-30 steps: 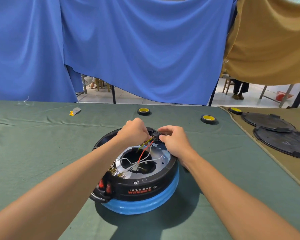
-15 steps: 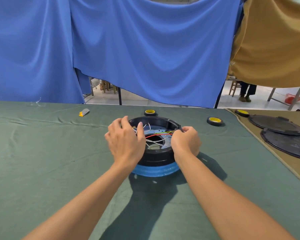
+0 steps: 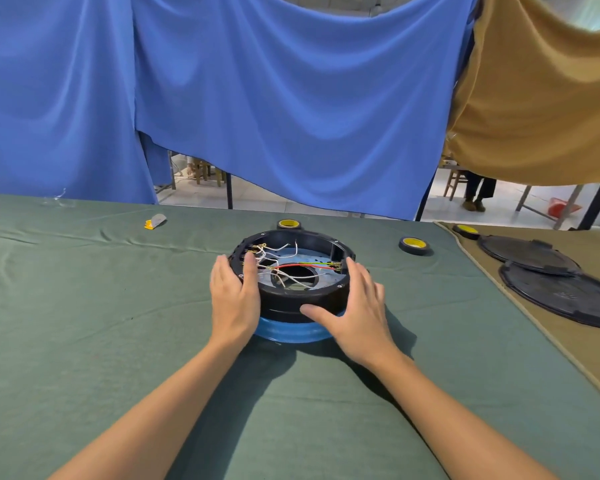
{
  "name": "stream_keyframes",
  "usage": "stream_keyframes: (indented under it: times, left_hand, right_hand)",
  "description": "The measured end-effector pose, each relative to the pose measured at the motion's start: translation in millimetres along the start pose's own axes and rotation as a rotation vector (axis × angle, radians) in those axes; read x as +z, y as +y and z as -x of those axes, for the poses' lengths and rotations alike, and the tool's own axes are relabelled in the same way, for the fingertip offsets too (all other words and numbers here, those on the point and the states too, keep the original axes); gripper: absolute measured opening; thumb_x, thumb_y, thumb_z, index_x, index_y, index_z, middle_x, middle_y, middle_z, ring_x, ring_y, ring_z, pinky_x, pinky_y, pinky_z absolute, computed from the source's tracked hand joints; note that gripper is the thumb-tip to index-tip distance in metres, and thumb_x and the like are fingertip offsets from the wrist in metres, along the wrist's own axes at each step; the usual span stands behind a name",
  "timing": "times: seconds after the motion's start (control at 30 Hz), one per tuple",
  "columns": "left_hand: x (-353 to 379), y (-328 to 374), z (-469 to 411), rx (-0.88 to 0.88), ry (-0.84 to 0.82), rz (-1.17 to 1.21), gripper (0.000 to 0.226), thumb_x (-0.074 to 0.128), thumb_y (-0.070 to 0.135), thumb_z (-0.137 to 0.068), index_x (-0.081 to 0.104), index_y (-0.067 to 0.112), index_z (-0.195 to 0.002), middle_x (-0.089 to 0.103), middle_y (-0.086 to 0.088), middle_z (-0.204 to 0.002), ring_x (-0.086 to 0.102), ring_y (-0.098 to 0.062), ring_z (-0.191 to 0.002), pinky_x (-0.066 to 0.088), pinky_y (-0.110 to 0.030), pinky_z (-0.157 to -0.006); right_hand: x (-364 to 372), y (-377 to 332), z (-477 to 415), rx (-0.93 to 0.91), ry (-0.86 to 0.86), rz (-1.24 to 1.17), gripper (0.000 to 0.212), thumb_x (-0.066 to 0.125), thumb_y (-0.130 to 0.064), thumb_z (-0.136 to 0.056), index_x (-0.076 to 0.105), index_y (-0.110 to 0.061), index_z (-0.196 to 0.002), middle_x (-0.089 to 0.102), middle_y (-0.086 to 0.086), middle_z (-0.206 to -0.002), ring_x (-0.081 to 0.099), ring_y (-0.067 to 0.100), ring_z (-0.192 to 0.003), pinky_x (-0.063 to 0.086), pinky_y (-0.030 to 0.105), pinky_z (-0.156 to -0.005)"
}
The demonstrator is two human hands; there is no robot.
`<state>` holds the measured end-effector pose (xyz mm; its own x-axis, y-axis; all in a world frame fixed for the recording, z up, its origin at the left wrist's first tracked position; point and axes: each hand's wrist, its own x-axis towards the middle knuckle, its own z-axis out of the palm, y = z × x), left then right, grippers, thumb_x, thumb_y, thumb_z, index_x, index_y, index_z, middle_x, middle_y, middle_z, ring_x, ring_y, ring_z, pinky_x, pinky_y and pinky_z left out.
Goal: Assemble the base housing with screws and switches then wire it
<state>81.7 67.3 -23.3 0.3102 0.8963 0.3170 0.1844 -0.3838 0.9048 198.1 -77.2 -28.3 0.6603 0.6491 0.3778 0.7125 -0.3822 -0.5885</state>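
A round black base housing [image 3: 303, 299] with a blue lower ring [image 3: 291, 332] sits on the green table cloth [image 3: 84, 323]. Inside it lie white wires [image 3: 274, 252], a red wire [image 3: 302, 266] and a yellow-green wire [image 3: 317, 263] over a metal plate with a centre hole. My left hand [image 3: 234, 297] rests on the housing's left rim, a finger reaching over the edge. My right hand [image 3: 355, 311] lies against the right side, fingers straight, thumb on the front wall. Neither hand grips anything.
Rolls of black tape with yellow cores lie behind the housing [image 3: 289, 224], to its right [image 3: 414, 244] and further right [image 3: 466, 231]. Two black round covers [image 3: 551, 282] sit on a tan cloth at right. A small grey-yellow item [image 3: 155, 221] lies at back left. Blue and tan curtains hang behind.
The housing now sits further from me with the wiring released. Both hands have let go of the connector and wires and spread flat on the housing's sides.
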Motion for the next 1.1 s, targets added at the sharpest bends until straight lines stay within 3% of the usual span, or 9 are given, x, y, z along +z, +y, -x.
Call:
stream_keyframes:
  times: [0.1, 0.23, 0.33, 0.43, 0.53, 0.63, 0.7, 0.8, 1.1]
  left_hand:
    - [5.0, 5.0, 13.1, 0.168, 0.115, -0.115, 0.080, 0.029, 0.064, -0.097, 0.026, 0.005, -0.151, 0.014, -0.016, -0.162, 0.006, -0.024, -0.151, 0.007, -0.037, -0.120]
    - [11.3, 3.8, 30.6, 0.725, 0.119, -0.429, 0.053, 0.045, 0.042, -0.095, 0.060, 0.004, -0.128, 0.051, -0.017, -0.141, 0.045, -0.034, -0.134, 0.035, -0.046, -0.109]
    - [13.2, -1.8, 33.1, 0.970, 0.094, -0.573, 0.033, 0.056, 0.031, -0.093, 0.069, 0.010, -0.114, 0.066, -0.005, -0.122, 0.062, -0.024, -0.114, 0.042, -0.043, -0.098]
    - [15.0, -1.5, 30.3, 1.030, 0.108, -0.629, 0.028, 0.062, 0.026, -0.090, 0.070, 0.012, -0.113, 0.070, -0.001, -0.114, 0.066, -0.022, -0.105, 0.042, -0.038, -0.091]
    - [22.4, 2.6, 29.6, 1.069, 0.119, -0.663, 0.030, 0.069, 0.024, -0.088, 0.071, 0.011, -0.115, 0.071, -0.001, -0.113, 0.067, -0.021, -0.103, 0.041, -0.035, -0.089]
    - [31.5, 7.1, 33.2, 1.073, 0.138, -0.669, 0.032, 0.075, 0.020, -0.082, 0.071, 0.011, -0.113, 0.071, 0.001, -0.111, 0.068, -0.019, -0.102, 0.040, -0.034, -0.088]
    - [33.9, 8.5, 33.9, 1.068, 0.128, -0.676, 0.033, 0.076, 0.019, -0.081, 0.071, 0.011, -0.113, 0.071, 0.002, -0.111, 0.068, -0.019, -0.102, 0.040, -0.033, -0.086]
    - [33.4, 7.9, 33.1, 1.060, 0.117, -0.663, 0.034, 0.077, 0.019, -0.081, 0.071, 0.011, -0.113, 0.071, 0.002, -0.111, 0.068, -0.019, -0.101, 0.041, -0.033, -0.085]
    - [32.1, 7.1, 33.8, 1.034, 0.090, -0.630, 0.037, 0.078, 0.019, -0.080, 0.070, 0.011, -0.115, 0.071, 0.002, -0.113, 0.068, -0.020, -0.101, 0.038, -0.032, -0.085]
  right_hand:
    - [8.4, -15.4, -3.5, 0.005, 0.019, 0.062, 0.113, 0.054, -0.080, -0.068, 0.003, -0.025, -0.153, 0.013, 0.001, -0.160, 0.013, 0.025, -0.140, 0.018, 0.041, -0.115]
    - [1.4, -17.3, -10.1, -0.063, -0.135, 0.058, 0.104, 0.062, -0.056, -0.082, -0.005, -0.022, -0.154, 0.008, 0.001, -0.161, 0.009, 0.024, -0.143, 0.017, 0.043, -0.118]
    - [-19.1, -1.6, -6.1, -0.123, -0.160, -0.147, 0.086, 0.064, -0.023, -0.085, 0.012, -0.024, -0.154, 0.029, -0.004, -0.154, 0.018, 0.011, -0.138, 0.019, 0.027, -0.113]
    - [-35.7, 22.5, -1.5, -0.036, 0.062, 0.041, 0.059, 0.062, -0.026, -0.087, 0.042, -0.018, -0.142, 0.048, 0.004, -0.135, 0.034, 0.021, -0.124, 0.028, 0.027, -0.102]
    - [-40.0, 34.8, 2.1, 0.091, -0.075, 0.346, 0.038, 0.059, -0.041, -0.089, 0.058, -0.014, -0.116, 0.054, 0.009, -0.115, 0.048, 0.030, -0.112, 0.039, 0.035, -0.091]
    - [-36.7, 40.3, 2.4, 0.067, -0.077, 0.473, 0.019, 0.053, -0.026, -0.092, 0.056, -0.012, -0.080, 0.059, 0.013, -0.095, 0.057, 0.035, -0.096, 0.034, 0.033, -0.069]
    - [-38.0, 43.1, -3.6, 0.064, 0.007, 0.510, 0.020, 0.051, -0.021, -0.094, 0.060, -0.009, -0.081, 0.062, 0.015, -0.093, 0.058, 0.036, -0.093, 0.029, 0.031, -0.066]
    - [-38.6, 47.6, -18.7, 0.079, 0.081, 0.525, 0.023, 0.049, -0.020, -0.097, 0.065, -0.004, -0.093, 0.063, 0.018, -0.098, 0.058, 0.035, -0.093, 0.034, 0.034, -0.069]
    - [-23.0, 60.0, -27.4, 0.082, 0.091, 0.468, 0.022, 0.046, -0.018, -0.098, 0.061, -0.001, -0.096, 0.058, 0.020, -0.104, 0.052, 0.036, -0.097, 0.033, 0.035, -0.078]
